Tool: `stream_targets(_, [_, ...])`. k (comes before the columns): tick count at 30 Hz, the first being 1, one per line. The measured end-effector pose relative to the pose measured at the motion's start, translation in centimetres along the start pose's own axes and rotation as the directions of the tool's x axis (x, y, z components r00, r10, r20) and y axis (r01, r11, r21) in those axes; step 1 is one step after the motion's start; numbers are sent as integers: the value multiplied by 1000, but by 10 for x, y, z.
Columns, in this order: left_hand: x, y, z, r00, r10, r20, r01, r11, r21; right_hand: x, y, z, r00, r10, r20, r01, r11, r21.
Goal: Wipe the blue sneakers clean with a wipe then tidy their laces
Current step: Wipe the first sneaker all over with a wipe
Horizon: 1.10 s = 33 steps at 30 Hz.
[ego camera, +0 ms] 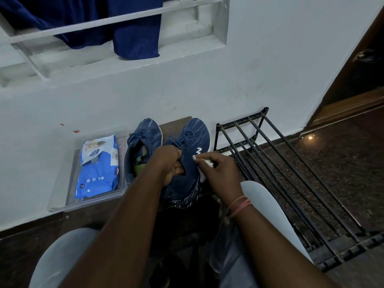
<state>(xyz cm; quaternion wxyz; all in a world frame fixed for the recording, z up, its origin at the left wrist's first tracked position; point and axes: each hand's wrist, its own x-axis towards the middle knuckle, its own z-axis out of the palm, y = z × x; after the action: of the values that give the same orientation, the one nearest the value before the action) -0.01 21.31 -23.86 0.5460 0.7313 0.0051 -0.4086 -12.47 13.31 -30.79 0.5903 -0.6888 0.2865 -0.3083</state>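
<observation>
Both hands work the right sneaker (pixel 187 179): left hand (pixel 169 163) grips its collar, right hand (pixel 218 173) pinches the wipe (pixel 202 177) against its side; left sneaker (pixel 143 142) beside it and laces await.

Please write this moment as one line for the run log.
stage: wiping | left hand: grips right sneaker at its opening | right hand: presses wipe on its side | left sneaker: untouched

Home entryway: white plastered wall (pixel 259 65), barred window (pixel 108 21) hung with blue cloth (pixel 135 34), polished stone floor (pixel 342 163), metal shoe rack (pixel 291 183), wooden door frame (pixel 353 96).
</observation>
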Motion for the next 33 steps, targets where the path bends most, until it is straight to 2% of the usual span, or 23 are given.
stream_targets(2, [1,0,-1,1000,4,-5,-4,1000,6,-6,-3,2,992,-46,120,47,999,-4])
stream_targets(3, [1,0,-1,1000,6,-4,-6,1000,10,-6,-2,3,994,-22,108,23,1000,-3])
stream_targets(6, [1,-1,0,1000,1,-2,-1,1000,0,3,3,-1,998,41,-56,-42,999,-16])
stream_targets(7, [0,-1,1,1000,1,-2,-1,1000,5,5,1,-1,999,26,-40,-26,1000,-8])
stream_targets(10, [0,0,0,1000,10,-6,-10,999,36,-4,-6,3,990,-59,125,59,998,2])
stream_targets(11, [0,0,-1,1000,10,-5,-10,999,44,-4,-5,4,994,-31,108,30,1000,8])
stream_targets(14, [1,-1,-1,1000,2,14,-2,1000,30,3,3,2,995,55,-87,-57,998,-19])
stream_targets(15, [0,-1,0,1000,2,16,-2,1000,31,4,3,1,996,51,-76,-52,999,-9])
stream_targets(18, [0,-1,-1,1000,14,6,-14,999,47,-3,-6,3,990,13,138,-23,997,77])
stream_targets(19, [0,-1,-2,1000,14,6,-15,998,53,-4,-7,3,988,11,154,-24,996,83])
stream_targets(22, [0,-2,-1,1000,8,1,-8,999,37,3,-1,0,998,60,-9,-59,997,56])
stream_targets(23, [-1,-2,-1,1000,6,-7,-6,999,39,5,-1,-1,998,60,-15,-59,997,59])
stream_targets(27, [-1,-4,-2,1000,-11,-14,11,999,47,-1,-6,-4,983,20,185,-47,989,143])
stream_targets(33, [-6,-6,-2,1000,-24,-8,25,998,56,6,5,-9,997,76,-13,-76,997,28])
